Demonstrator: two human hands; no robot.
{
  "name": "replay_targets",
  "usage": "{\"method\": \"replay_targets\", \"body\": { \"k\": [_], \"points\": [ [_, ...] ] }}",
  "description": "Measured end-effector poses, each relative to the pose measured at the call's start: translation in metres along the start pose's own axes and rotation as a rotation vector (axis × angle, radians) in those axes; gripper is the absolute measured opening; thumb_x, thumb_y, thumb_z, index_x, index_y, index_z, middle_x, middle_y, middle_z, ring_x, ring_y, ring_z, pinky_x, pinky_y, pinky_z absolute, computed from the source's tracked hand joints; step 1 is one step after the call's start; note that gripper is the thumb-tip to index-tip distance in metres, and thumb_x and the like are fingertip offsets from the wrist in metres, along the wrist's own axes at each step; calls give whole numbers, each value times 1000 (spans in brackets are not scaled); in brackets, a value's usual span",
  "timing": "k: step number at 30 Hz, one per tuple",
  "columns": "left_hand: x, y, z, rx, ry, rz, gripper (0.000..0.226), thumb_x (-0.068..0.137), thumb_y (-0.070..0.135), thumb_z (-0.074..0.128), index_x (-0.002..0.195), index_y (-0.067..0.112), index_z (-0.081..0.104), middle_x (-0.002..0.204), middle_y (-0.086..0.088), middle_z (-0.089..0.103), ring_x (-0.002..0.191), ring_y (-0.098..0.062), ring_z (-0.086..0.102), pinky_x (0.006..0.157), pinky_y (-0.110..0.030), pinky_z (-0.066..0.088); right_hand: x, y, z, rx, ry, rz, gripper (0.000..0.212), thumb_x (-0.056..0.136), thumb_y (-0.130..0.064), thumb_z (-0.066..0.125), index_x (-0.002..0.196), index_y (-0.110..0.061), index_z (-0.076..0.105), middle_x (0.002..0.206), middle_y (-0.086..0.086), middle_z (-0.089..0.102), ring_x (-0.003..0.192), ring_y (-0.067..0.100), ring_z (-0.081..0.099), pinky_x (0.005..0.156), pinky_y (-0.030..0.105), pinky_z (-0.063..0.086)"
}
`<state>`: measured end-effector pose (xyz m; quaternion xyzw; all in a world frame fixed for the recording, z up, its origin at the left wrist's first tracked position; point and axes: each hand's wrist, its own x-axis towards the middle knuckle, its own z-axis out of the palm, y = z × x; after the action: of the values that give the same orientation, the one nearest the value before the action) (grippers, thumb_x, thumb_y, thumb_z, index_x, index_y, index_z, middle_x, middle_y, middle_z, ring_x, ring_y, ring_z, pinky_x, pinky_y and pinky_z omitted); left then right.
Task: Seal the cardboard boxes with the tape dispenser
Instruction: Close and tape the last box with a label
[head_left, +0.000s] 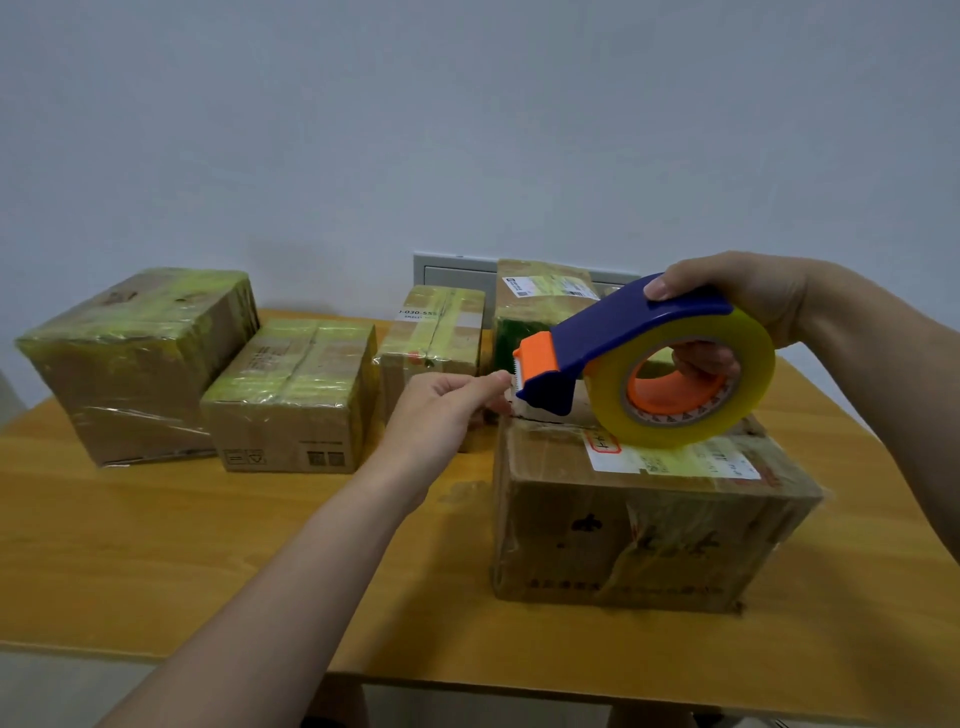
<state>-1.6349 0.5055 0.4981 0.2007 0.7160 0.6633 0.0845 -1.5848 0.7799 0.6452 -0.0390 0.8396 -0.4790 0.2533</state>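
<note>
Tape dispenser (613, 343), blue with orange cutter — gripped by right hand (737, 301), fingers through the roll's core, just above the near cardboard box (649, 519) on wooden table (208, 545); left hand (441, 405) pinches the tape end at the cutter — other taped boxes (291, 395) behind.

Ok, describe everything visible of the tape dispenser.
The dispenser is plastic-looking: a blue shell, an orange toothed cutter at its left tip and an orange hub carrying a yellowish clear tape roll. It is held over the near box, cutter end lower. The right hand grips it, thumb on the shell, fingers through the hub. The left hand pinches the tape end below the cutter.
</note>
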Motion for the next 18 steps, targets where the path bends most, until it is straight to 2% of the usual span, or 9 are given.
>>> {"method": "replay_targets", "body": {
  "k": [3, 5, 8, 10, 12, 14, 15, 18],
  "points": [
    [1, 6, -1, 33, -33, -103, 34, 96, 48, 68, 76, 25, 84, 84, 10, 79, 98, -17, 68, 84, -35, 48, 0, -3, 1, -17, -3, 18, 57, 57, -69, 82, 73, -14, 80, 48, 9, 59, 39, 18, 55, 47, 28, 50],
    [2, 8, -3, 14, -47, -150, 31, 94, 48, 70, 84, 22, 84, 89, 9, 79, 101, -18, 67, 81, -35, 47, 1, -4, 0, -5, 16, 33, 66, 54, -67, 85, 82, -8, 80, 49, 11, 59, 39, 20, 55, 47, 28, 51],
    [2, 11, -4, -9, -85, -189, 33, 83, 51, 77, 93, 21, 85, 107, -3, 78, 110, -22, 64, 83, -37, 49, 2, -6, 0, 2, 44, 38, 74, 50, -66, 88, 91, -5, 79, 50, 14, 59, 40, 21, 56, 47, 28, 52],
    [2, 13, -4, -8, -83, -208, 28, 87, 45, 77, 97, 20, 85, 112, -7, 76, 111, -27, 63, 84, -38, 49, 1, -7, 0, 2, 39, 35, 74, 51, -66, 88, 92, -5, 79, 51, 14, 61, 41, 22, 57, 48, 30, 53],
    [3, 15, -5, 20, -86, -204, 19, 94, 36, 73, 95, 21, 85, 104, -3, 79, 103, -21, 66, 83, -36, 48, -1, -9, 0, 0, 26, 32, 73, 54, -66, 87, 94, -6, 79, 53, 15, 62, 43, 23, 60, 50, 31, 55],
    [2, 20, -4, 67, -90, -186, 18, 96, 32, 71, 88, 24, 85, 92, 4, 80, 87, -7, 70, 79, -34, 45, -5, -10, -1, 4, 13, 30, 70, 57, -65, 87, 95, -7, 79, 55, 15, 64, 45, 24, 62, 52, 32, 56],
    [2, 22, -4, 91, -90, -180, 19, 97, 31, 70, 87, 24, 85, 90, 6, 80, 85, -6, 69, 79, -35, 45, -7, -11, -1, 7, 3, 28, 67, 59, -64, 86, 94, -8, 79, 56, 15, 64, 46, 24, 63, 53, 33, 57],
    [3, 28, -3, 144, -110, -173, 19, 100, 27, 66, 96, 21, 84, 98, 3, 78, 95, -11, 61, 88, -38, 42, -12, -12, -1, 18, -31, 31, 58, 63, -61, 85, 90, -10, 80, 59, 14, 67, 50, 25, 65, 55, 34, 57]
  ]
}}
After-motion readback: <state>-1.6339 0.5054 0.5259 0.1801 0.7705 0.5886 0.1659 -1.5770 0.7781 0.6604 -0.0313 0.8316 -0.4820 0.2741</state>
